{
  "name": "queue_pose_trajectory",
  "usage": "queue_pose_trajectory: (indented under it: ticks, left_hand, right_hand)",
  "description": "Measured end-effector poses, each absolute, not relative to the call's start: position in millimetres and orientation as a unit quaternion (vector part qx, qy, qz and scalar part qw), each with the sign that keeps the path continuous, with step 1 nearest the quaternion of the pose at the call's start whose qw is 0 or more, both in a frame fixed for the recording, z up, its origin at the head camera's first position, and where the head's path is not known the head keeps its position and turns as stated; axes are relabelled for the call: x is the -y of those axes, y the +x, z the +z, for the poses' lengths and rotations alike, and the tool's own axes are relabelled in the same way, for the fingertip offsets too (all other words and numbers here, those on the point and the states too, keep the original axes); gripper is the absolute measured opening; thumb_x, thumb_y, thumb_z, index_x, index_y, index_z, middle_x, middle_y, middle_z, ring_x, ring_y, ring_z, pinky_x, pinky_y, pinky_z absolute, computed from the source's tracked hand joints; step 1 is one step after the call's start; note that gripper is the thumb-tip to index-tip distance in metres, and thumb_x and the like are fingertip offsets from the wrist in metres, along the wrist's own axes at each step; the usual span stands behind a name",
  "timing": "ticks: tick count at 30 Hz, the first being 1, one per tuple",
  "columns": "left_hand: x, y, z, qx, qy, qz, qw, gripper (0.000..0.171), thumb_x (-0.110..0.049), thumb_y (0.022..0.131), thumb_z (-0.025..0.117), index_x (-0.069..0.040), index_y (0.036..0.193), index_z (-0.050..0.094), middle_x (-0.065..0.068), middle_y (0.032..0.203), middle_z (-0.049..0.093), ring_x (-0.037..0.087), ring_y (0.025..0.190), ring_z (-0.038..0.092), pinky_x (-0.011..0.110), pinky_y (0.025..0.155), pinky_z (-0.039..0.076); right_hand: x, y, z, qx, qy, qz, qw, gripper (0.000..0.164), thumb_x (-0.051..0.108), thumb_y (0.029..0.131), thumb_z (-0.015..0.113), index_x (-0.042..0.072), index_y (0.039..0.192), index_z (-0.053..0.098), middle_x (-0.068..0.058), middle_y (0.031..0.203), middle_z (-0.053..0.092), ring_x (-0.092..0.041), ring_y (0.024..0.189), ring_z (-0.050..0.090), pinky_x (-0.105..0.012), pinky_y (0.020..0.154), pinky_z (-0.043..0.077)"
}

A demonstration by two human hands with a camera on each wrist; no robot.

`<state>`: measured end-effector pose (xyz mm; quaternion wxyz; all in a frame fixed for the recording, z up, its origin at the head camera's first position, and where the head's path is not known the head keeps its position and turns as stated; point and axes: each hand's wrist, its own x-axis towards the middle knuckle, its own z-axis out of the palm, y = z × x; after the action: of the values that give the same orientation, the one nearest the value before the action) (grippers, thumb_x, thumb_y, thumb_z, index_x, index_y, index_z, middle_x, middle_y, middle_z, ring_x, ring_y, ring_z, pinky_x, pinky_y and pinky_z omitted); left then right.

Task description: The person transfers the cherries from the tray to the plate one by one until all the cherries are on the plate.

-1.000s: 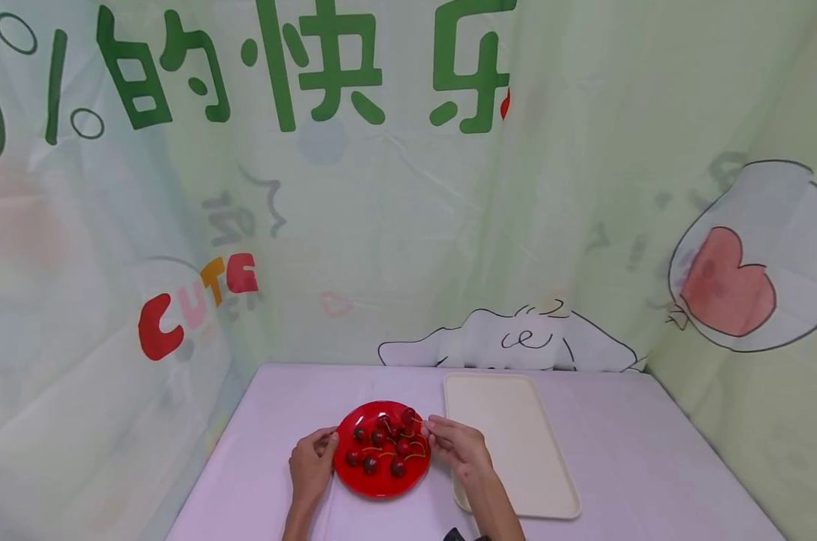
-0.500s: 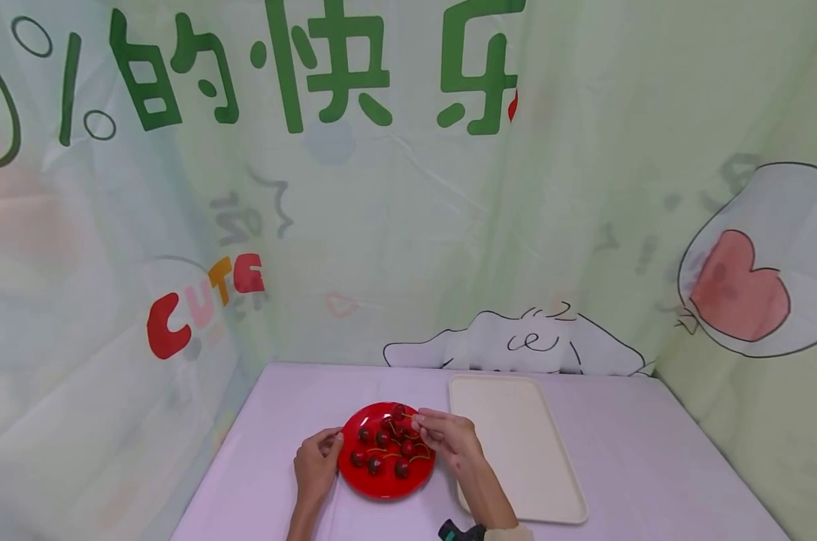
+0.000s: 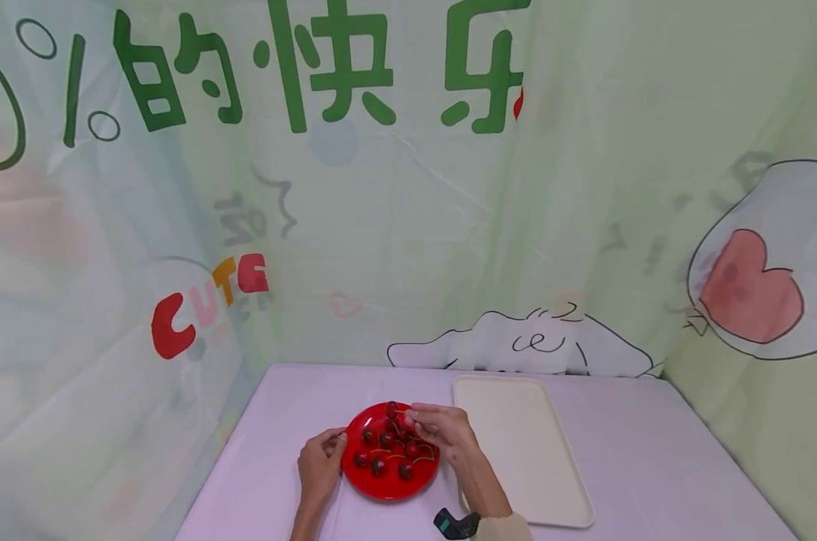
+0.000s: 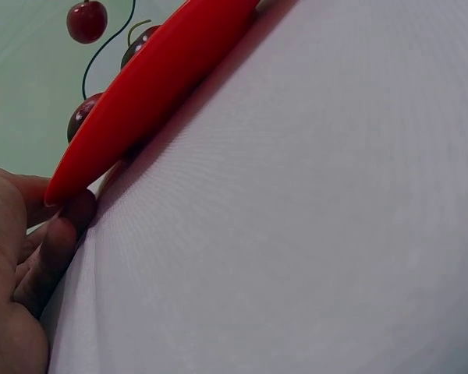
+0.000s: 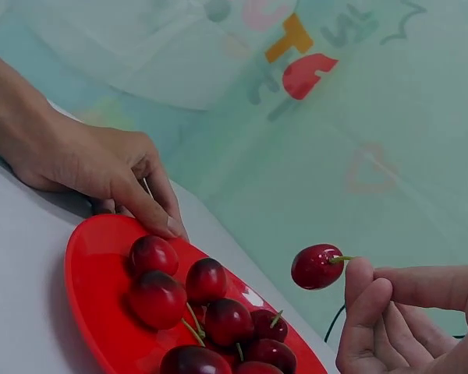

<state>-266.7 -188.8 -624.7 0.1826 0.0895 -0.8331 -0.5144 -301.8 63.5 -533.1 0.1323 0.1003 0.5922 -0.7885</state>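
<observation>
A round red plate (image 3: 374, 487) on the table bears several dark red cherries (image 3: 378, 466) with green stems. My left hand (image 3: 319, 464) holds the plate's left rim, thumb over the edge and fingers below. In the left wrist view that side of the plate (image 4: 144, 109) is tilted up from the cloth. My right hand (image 3: 449, 432) is over the plate's right side. Thumb and fingertip pinch the stem of one cherry (image 5: 317, 266), which hangs in the air above the others. It also shows in the left wrist view as a cherry (image 4: 87, 21) apart from the plate.
A cream rectangular tray (image 3: 530, 451) lies to the right of the plate, partly behind my right forearm. A pale cloth (image 3: 652, 466) covers the table. Printed curtains (image 3: 408, 225) stand at the back and sides. A black device (image 3: 457, 524) sits at my right wrist.
My right hand has moved left over the plate, carrying the pinched cherry from near the right rim toward the middle. My left hand keeps its hold on the rim. The head view has shifted slightly.
</observation>
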Motion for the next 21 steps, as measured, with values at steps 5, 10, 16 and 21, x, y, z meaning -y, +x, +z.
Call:
queue_pose_trajectory:
  ticks: [5, 10, 16, 21]
  left_hand:
    - [189.3, -269.2, -627.6, 0.835, 0.096, -0.513, 0.175, 0.023, -0.017, 0.107, 0.071, -0.007, 0.125, 0.081, 0.010, 0.101, 0.082, 0.010, 0.059, 0.060, 0.021, 0.055, 0.050]
    - [187.4, -266.7, -621.0, 0.832, 0.094, -0.519, 0.173, 0.023, -0.015, 0.106, 0.071, -0.006, 0.124, 0.081, 0.011, 0.100, 0.081, 0.012, 0.057, 0.059, 0.022, 0.053, 0.050]
    - [188.5, -267.1, -622.3, 0.836, 0.101, -0.512, 0.170, 0.023, -0.015, 0.106, 0.071, -0.006, 0.125, 0.081, 0.011, 0.101, 0.082, 0.011, 0.058, 0.060, 0.021, 0.054, 0.051]
    - [188.0, -267.7, -625.2, 0.839, 0.105, -0.505, 0.170, 0.024, -0.016, 0.106, 0.072, -0.008, 0.127, 0.081, 0.010, 0.102, 0.082, 0.011, 0.061, 0.060, 0.021, 0.056, 0.051]
  right_hand:
    - [-55.8, -306.3, -536.9, -0.607, 0.087, -0.779, 0.131, 0.044, 0.011, 0.096, 0.084, -0.008, 0.134, 0.072, -0.012, 0.101, 0.085, -0.016, 0.084, 0.082, -0.025, 0.080, 0.065]
    - [-47.1, -305.8, -536.9, -0.629, 0.077, -0.765, 0.109, 0.036, 0.011, 0.096, 0.084, -0.008, 0.126, 0.076, -0.013, 0.097, 0.085, -0.018, 0.082, 0.083, -0.025, 0.076, 0.065]
    - [-39.1, -302.9, -534.7, -0.658, 0.072, -0.745, 0.081, 0.028, 0.007, 0.097, 0.082, -0.008, 0.120, 0.079, -0.017, 0.099, 0.085, -0.022, 0.085, 0.085, -0.025, 0.076, 0.065]
    - [-33.9, -304.6, -536.3, -0.680, 0.064, -0.727, 0.066, 0.026, 0.006, 0.097, 0.082, -0.008, 0.118, 0.079, -0.017, 0.097, 0.084, -0.022, 0.082, 0.084, -0.026, 0.075, 0.065]
